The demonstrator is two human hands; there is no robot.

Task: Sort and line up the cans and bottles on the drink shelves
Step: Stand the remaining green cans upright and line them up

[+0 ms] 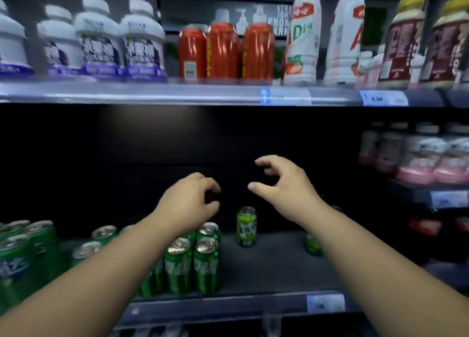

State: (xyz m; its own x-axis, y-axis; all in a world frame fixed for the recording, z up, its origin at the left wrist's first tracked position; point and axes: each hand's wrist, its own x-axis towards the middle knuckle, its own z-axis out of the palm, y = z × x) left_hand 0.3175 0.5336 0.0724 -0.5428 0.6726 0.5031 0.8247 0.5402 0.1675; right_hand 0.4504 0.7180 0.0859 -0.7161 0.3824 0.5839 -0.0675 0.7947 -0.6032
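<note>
Both my hands reach into the dark lower shelf [266, 268]. My left hand [189, 201] hovers with curled fingers above a cluster of dark green cans [193, 263], holding nothing. My right hand [284, 182] is open, thumb and fingers spread, above and to the right of a lone light green can [246, 227] that stands upright farther back. Another light green can [312, 244] is partly hidden behind my right forearm. More dark green cans [24, 250] stand at the far left.
The upper shelf [177, 94] carries white bottles with purple bases [119, 39], red bottles [223, 52], tall white bottles [303, 34] and brown bottles [403, 39]. A side shelf on the right holds pink-based bottles [418, 156]. Price tags [326, 303] line the shelf edges.
</note>
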